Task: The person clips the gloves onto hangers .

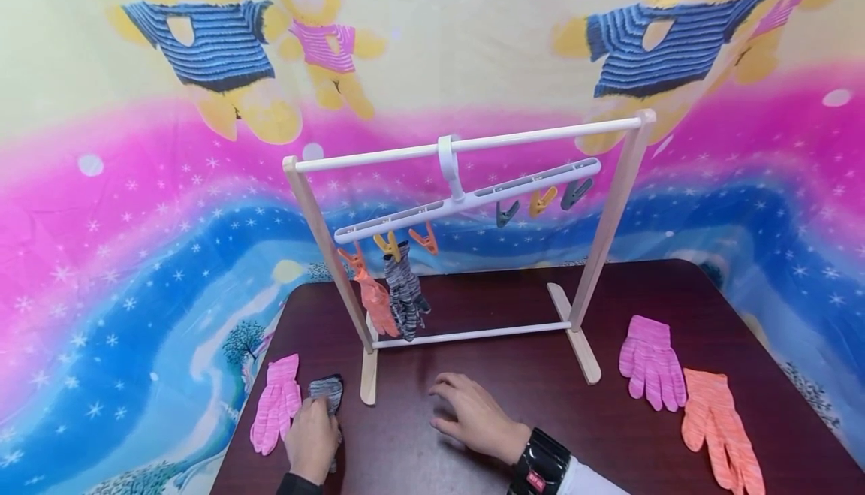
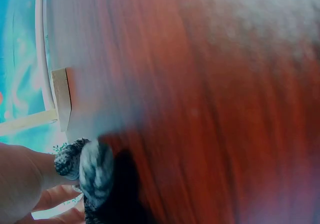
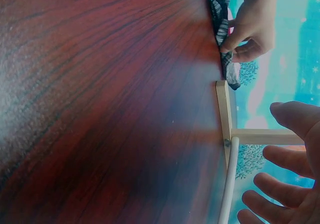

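My left hand (image 1: 313,437) pinches a black-and-grey knit glove (image 1: 327,386) at the table's left side. In the left wrist view, the glove's (image 2: 96,171) fabric is bunched up beside the thumb. My right hand (image 1: 476,416) is above the table in front of the rack, fingers spread, holding nothing. From a white hanger (image 1: 405,217) on the rack, an orange clothespin (image 1: 354,257) holds an orange glove (image 1: 377,303). Beside it, a yellow clothespin (image 1: 387,244) holds another black-and-grey glove (image 1: 403,292).
A pink glove (image 1: 277,405) lies left of my left hand. At the right lie a second pink glove (image 1: 650,360) and an orange glove (image 1: 719,424). The wooden rack (image 1: 608,232) stands on the dark table (image 1: 473,375). Several clothespins (image 1: 543,200) hang unused from the hanger.
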Demonstrator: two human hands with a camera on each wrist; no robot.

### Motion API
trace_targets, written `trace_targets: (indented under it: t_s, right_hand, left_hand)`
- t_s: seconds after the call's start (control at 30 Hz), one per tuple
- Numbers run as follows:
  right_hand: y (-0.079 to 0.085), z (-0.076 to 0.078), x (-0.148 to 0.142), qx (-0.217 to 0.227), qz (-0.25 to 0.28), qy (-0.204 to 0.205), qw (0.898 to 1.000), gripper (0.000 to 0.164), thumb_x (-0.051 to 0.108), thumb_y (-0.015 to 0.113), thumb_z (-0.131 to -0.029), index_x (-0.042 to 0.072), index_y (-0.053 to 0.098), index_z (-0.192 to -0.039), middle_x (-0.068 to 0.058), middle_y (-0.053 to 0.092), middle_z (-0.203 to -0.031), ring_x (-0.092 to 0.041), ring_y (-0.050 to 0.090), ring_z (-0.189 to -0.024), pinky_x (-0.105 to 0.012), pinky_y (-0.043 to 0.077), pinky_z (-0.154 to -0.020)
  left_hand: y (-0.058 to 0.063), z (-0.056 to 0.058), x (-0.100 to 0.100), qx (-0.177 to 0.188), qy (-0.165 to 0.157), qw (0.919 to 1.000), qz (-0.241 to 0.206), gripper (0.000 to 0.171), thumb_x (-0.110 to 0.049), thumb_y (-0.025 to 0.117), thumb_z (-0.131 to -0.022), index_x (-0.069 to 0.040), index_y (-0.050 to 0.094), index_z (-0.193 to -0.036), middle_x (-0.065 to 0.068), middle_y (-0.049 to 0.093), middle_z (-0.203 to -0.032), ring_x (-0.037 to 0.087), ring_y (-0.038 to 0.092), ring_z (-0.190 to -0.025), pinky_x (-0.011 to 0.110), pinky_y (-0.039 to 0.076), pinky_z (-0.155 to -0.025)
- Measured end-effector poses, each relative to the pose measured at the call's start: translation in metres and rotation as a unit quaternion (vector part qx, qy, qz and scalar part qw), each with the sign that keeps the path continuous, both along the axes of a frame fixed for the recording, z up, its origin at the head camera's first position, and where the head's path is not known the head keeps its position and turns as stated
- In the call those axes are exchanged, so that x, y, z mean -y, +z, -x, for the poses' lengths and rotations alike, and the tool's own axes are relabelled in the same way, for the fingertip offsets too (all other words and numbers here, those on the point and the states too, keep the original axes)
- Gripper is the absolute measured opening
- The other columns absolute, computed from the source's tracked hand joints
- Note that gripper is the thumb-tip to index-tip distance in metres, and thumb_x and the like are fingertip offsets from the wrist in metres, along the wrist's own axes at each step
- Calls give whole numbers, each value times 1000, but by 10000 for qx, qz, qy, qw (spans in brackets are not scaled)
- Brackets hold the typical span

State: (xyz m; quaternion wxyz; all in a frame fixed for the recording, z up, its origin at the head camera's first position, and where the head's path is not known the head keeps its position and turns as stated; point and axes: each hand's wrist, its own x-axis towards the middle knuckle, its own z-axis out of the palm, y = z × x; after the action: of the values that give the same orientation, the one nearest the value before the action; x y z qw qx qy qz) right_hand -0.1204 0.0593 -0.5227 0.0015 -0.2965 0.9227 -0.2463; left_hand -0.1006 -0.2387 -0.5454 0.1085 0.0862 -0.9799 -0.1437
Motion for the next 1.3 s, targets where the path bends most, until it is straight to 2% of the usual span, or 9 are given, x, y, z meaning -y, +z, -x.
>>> trace_targets:
  t_s: [0.13,0.33,0.7,1.0,1.3]
  right_hand:
    - [1,1,1,-80,36,67,9999,44,34,75,-89,11,67,-126,-6,62,-131,-21,61,-119,-42,50,-100]
    - [4,2,2,-160,45,93,9998,42,33,75,-89,12,67,-125,-6,62,-131,-20,60,-119,-42,50,-101]
    - [10,3,4,-159,-3,118,9998,40,34,75,-89,15,68,-124,-4,62,-132,-20,60,-122,-42,49,-102]
    - [17,2,5,-204,4,138,9997,42,35,75,-89,15,68,-125,-5,62,-133,-22,59,-124,-43,49,-103]
    - [24,4,4,-343,31,85,9994,41,35,76,-88,16,68,-124,-7,62,-135,-24,59,-125,-45,49,-104]
  left_hand:
    - [2,-1,2,-85,20,10000,5,11,0,68,-77,-2,68,-88,18,67,-82,42,68,-76,54,50,-57]
    - [5,1,4,-396,51,9992,-21,12,1,67,-78,1,67,-90,19,65,-76,43,66,-68,53,47,-52]
    - [20,0,-1,-922,86,9953,-291,13,0,69,-78,0,63,-90,17,64,-74,44,63,-64,53,45,-52]
    - [34,0,-8,-959,128,9939,-530,12,-4,67,-82,-4,65,-94,12,66,-79,39,65,-67,48,44,-50]
    - [44,-2,-17,-1233,183,9895,-732,14,-4,71,-79,-8,66,-92,10,68,-81,36,65,-65,45,43,-50]
